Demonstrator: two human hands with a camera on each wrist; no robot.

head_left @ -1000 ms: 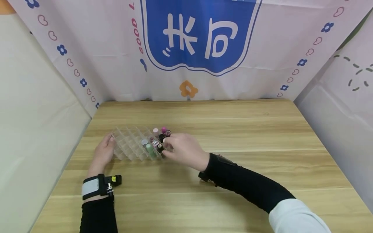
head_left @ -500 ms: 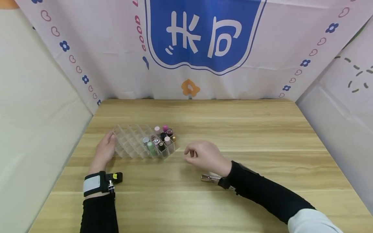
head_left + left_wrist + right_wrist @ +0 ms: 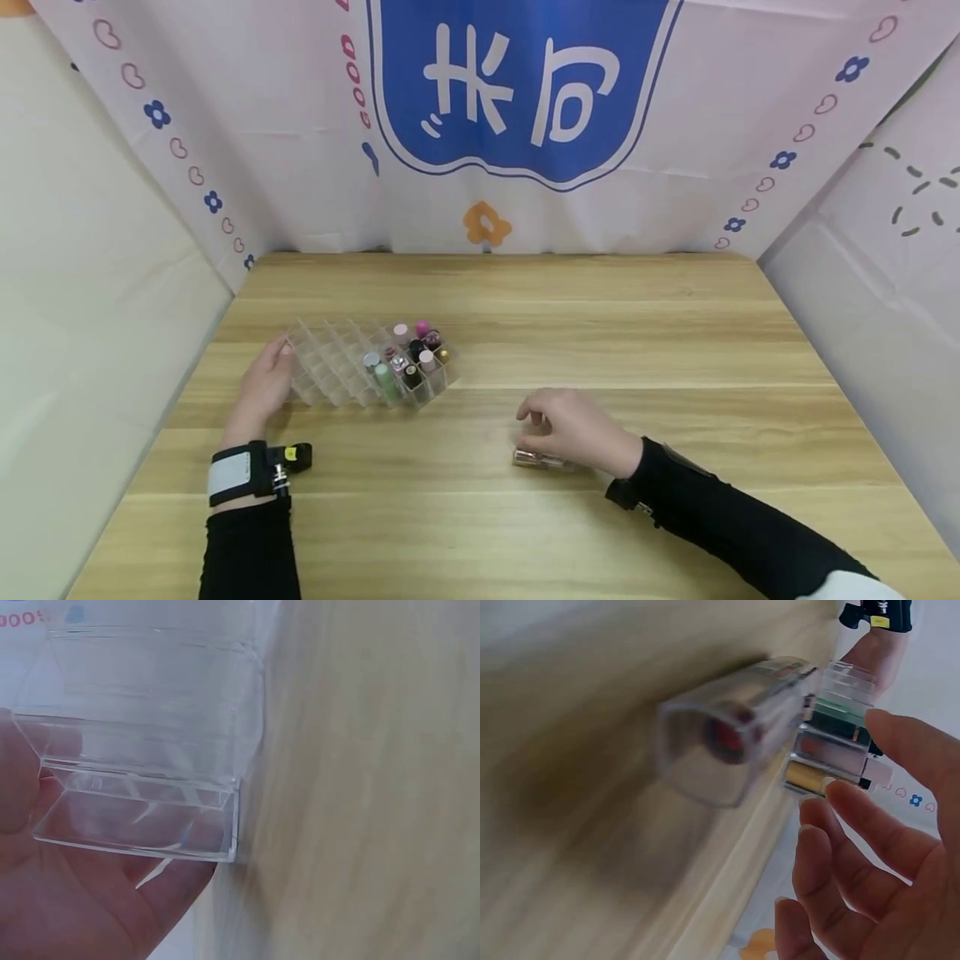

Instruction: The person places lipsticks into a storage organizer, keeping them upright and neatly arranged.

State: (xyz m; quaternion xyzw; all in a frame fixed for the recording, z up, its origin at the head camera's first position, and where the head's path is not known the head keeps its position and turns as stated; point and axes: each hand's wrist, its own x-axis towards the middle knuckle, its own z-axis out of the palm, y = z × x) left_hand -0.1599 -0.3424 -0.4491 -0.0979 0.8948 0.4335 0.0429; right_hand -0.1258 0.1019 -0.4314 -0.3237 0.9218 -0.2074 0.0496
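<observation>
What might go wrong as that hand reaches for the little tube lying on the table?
The lipstick tube lies on its side on the smooth table, so it may roll away as the right hand closes over it. The clear organizer looks light, and only the left hand steadies it; a bump might tip the upright lipsticks crowded at its right end.

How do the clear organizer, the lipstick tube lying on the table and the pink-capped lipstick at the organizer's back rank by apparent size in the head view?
Largest to smallest:
1. clear organizer
2. lipstick tube lying by the right hand, partly hidden by it
3. pink-capped lipstick, only its cap showing
</observation>
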